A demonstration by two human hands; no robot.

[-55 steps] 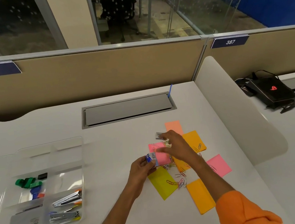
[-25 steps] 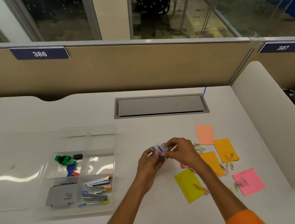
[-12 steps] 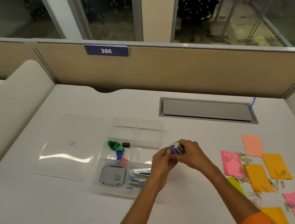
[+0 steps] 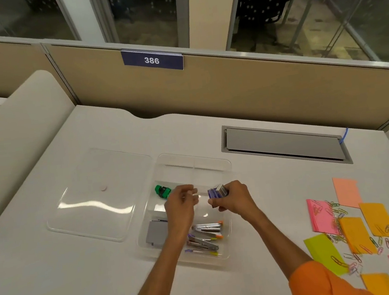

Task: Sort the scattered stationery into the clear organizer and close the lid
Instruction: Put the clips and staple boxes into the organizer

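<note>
Lid (image 4: 98,202) lies just left of the organizer (image 4: 224,165), staplers (image 4: 206,227) in its near compartment, sticky notes (image 4: 322,217) and paper clips (image 4: 336,211) scattered well off to the right.

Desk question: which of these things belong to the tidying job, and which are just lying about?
Job: clear organizer, its lid, small boxes being held, staplers, sticky notes, paper clips.
Just lying about: desk number sign, cable hatch, blue cable, chair behind the glass.
</note>
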